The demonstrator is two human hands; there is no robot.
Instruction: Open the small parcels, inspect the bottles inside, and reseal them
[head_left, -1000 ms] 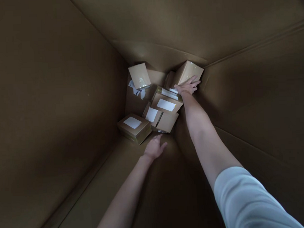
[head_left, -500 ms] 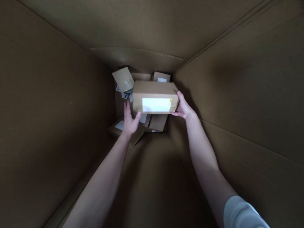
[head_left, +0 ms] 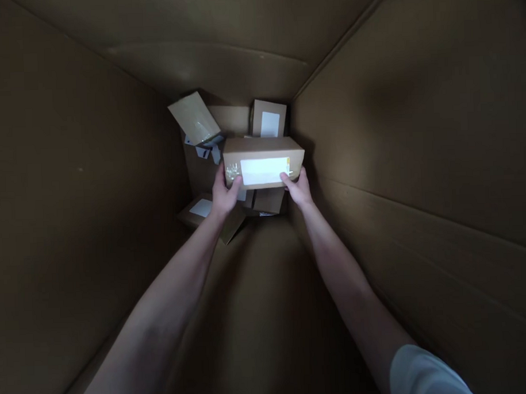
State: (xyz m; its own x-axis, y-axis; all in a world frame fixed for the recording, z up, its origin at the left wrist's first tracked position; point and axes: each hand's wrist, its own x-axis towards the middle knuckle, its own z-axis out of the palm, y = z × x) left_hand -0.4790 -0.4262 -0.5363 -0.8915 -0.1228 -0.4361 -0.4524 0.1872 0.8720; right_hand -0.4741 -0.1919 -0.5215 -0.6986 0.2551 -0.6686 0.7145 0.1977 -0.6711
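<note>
1. The labelled carton (head_left: 264, 152) sits between the left grip (head_left: 225, 195) and right grip (head_left: 299, 189), touching both.
2. Both, partly curled, clasp it near its ends.
3. A taped box (head_left: 194, 119) lies beyond the left grip.

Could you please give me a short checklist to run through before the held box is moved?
1. Left hand on the held box: ok, at its left end, thumb in front.
2. Right hand on it: ok, at the right end.
3. White label facing the person: ok.
4. Label fully uncovered: not ok, the right thumb overlaps its lower right part.
5. Fingers supporting the underside: cannot tell, mostly hidden.
6. Clear of the box below: cannot tell from this angle.
</note>
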